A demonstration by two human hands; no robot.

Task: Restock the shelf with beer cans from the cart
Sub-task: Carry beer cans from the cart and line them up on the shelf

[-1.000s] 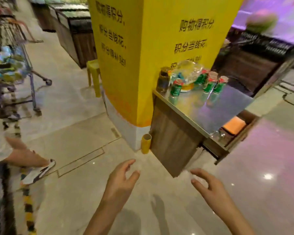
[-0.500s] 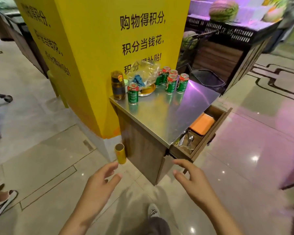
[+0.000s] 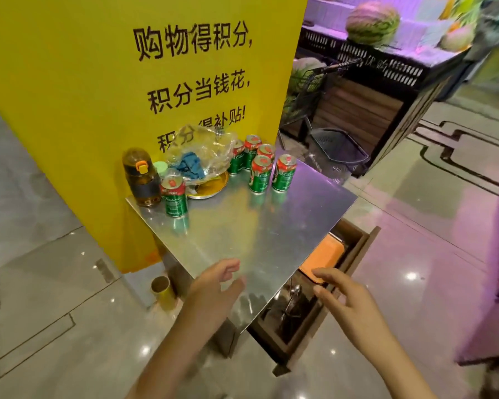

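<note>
— Where are the hands?

— Both are low in the view and hold nothing. The left hand (image 3: 213, 286) hangs over the near corner of the steel table top (image 3: 260, 234), its fingers loosely bent with a gap between thumb and fingers. The right hand (image 3: 343, 295) is over the open drawer (image 3: 355, 254) at the table's right side, fingers spread and relaxed.

— And the beer cans?

— Six stand upright on the table, all green with red tops. One single can (image 3: 175, 197) stands at the far left, just beside a dark bottle with an orange cap (image 3: 141, 180). The group of five cans (image 3: 260, 165) stands at the far right of the top, close to the yellow pillar (image 3: 127, 67); two are in front, three behind.

— What lies between them?

— A gold plate (image 3: 211, 190) with a crumpled clear plastic bag (image 3: 202, 151) on it, and something blue inside the bag, perhaps a cloth; the bag blurs it.

— Anything in the drawer?

— An orange flat thing (image 3: 326, 254) and, nearer, some metal utensils (image 3: 294, 298), hard to tell apart.

— Around the table?

— A small gold cylinder (image 3: 163, 289) stands on the floor by the pillar's foot. Behind the table is a wire cart (image 3: 337, 151), and farther back a watermelon (image 3: 372, 20) sits on a dark crate display.
</note>
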